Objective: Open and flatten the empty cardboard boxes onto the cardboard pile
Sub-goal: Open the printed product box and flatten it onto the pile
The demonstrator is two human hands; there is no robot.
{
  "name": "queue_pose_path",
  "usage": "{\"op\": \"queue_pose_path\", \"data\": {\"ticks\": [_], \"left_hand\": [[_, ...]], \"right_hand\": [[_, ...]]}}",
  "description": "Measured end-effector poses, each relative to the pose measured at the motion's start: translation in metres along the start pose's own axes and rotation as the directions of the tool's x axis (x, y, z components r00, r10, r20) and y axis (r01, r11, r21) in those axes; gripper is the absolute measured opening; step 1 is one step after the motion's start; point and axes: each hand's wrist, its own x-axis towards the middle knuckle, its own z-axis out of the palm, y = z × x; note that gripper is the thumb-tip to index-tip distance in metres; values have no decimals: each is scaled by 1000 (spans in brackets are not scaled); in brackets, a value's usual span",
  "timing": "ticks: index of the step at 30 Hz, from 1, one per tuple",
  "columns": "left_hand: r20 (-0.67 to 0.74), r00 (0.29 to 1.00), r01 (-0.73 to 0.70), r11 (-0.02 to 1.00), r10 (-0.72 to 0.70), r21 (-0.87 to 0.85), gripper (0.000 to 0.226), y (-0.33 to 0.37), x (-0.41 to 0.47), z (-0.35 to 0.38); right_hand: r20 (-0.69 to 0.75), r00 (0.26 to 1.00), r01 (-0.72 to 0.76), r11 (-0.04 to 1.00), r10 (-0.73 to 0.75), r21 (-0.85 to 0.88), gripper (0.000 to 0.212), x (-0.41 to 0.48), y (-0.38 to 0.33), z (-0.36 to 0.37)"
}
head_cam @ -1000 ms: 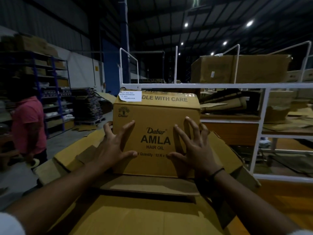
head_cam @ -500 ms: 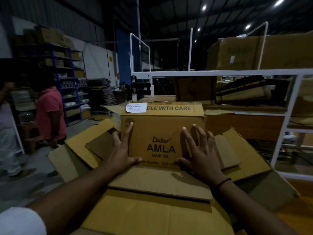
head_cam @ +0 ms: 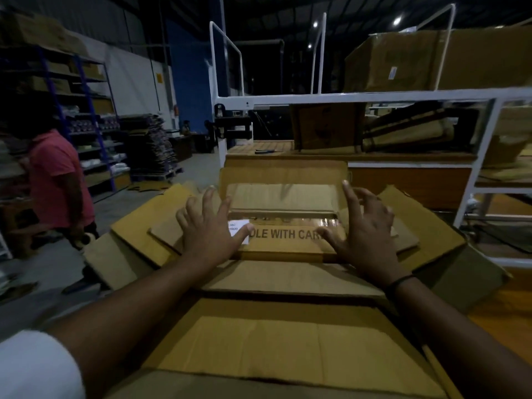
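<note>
Pressing with spread fingers, left hand (head_cam: 211, 226) and right hand (head_cam: 364, 228) held the brown cardboard box (head_cam: 285, 240), seemingly half-flattened, on the cardboard pile (head_cam: 259, 349).

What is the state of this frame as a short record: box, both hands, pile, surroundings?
box: cardboard box lying on the pile, "handle with care" panel facing up, far flap open
left hand: fingers spread, on the box's left end, thumb on white label
right hand: fingers spread, on the box's right end
pile: flattened cardboard under the box
surroundings: white rack behind; person in pink shirt at left
fully flattened: cannot tell
</note>
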Motion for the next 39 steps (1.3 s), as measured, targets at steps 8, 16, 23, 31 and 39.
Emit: {"op": "queue_pose_path", "data": {"ticks": [8,16,23,31,39], "left_hand": [[257,965,-4,979,57,-205,79,0,21,14],[298,952,200,608,64,-769,64,-24,65,-50],[619,633,-141,856,464,-497,63,-8,30,-29],[580,567,-457,809,585,-369,104,21,-18,4],[451,714,-398,840,535,-368,69,24,-7,25]], "right_hand": [[412,888,-328,908,203,261,96,1,-6,-1],[244,942,-335,729,233,597,30,21,-23,-45],[745,652,-188,921,-144,342,19,6,-53,-49],[790,579,200,975,-200,100,103,-19,-57,-6],[754,634,160,983,-170,87,87,-12,-46,19]]}}
